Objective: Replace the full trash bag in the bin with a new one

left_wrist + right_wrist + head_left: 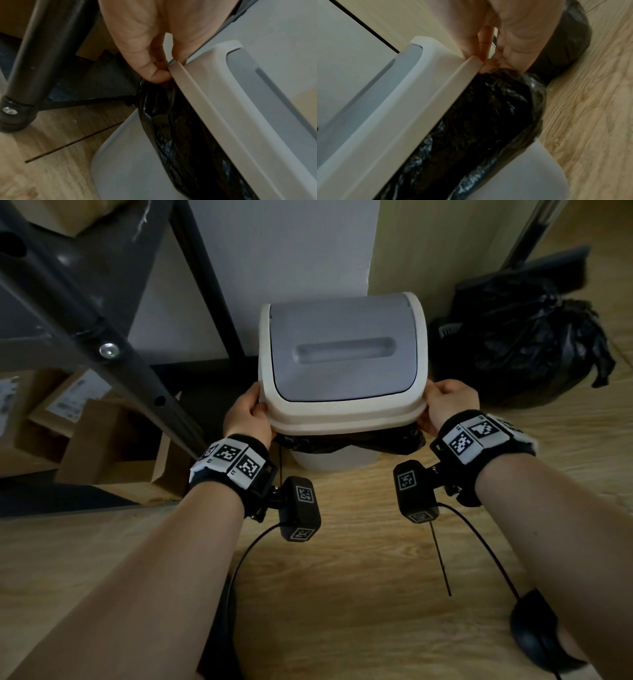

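Cardboard boxes (pixel 102 436) sit beneath a dark metal rack (pixel 102 337).

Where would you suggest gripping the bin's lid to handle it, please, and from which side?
Probably by the lid's cream rim at its two near corners, from the left and right at once. The rim overhangs the black bag, leaving a lip for fingertips underneath, as the left hand and right hand grip it now.
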Available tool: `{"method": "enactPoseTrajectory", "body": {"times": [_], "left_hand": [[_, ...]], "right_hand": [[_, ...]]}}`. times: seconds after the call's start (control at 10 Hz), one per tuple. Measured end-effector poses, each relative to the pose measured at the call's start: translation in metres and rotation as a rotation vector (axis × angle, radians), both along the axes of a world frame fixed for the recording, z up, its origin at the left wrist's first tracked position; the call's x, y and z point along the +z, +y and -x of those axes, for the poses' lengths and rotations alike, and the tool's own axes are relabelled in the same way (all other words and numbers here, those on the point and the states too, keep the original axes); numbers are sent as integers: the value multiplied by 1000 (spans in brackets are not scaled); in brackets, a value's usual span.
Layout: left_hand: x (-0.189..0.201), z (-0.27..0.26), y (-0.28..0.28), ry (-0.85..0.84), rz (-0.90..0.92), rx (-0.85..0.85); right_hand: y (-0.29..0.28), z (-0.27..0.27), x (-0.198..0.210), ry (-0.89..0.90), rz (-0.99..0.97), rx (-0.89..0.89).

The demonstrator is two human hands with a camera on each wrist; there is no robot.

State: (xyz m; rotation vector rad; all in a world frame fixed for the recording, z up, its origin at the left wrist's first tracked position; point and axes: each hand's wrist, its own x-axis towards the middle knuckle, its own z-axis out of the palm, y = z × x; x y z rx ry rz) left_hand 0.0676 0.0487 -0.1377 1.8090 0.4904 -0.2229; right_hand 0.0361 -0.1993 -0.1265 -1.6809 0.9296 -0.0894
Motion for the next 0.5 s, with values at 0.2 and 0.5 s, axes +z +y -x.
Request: {"method": "enactPoseTrajectory", "body": {"times": [0.2,0.5], "left_hand": [[7,1,-2,-29,-163,-74],[48,34,-5,8,-351,-96]], "right_hand": [[0,3,8,28,-4,38],[8,28,34,182,199,206]]}}
